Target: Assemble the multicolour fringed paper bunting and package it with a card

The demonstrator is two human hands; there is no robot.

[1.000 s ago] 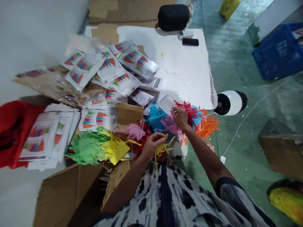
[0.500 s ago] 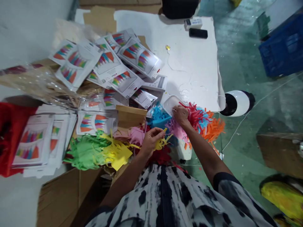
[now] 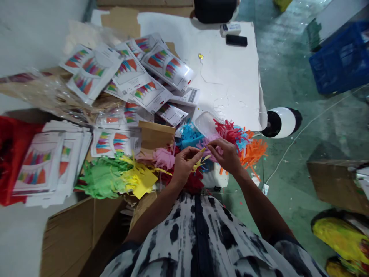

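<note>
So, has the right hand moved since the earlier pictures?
Yes: against the white tabletop, the right hand has drawn back toward the wearer's shirt, now close to the left hand.

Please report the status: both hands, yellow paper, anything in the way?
Left hand pinching yellow fringed paper. Right hand close by, its hold unclear. Bright red fringe just beyond right hand, not evidently blocking.

dim, cool light in here. white surface [image 3: 236,73] brightest, floor [image 3: 271,42] shiny on far side, carton [image 3: 69,234] shadowed inside. edges stretched, fine print on packs [image 3: 170,67] soft.
</note>
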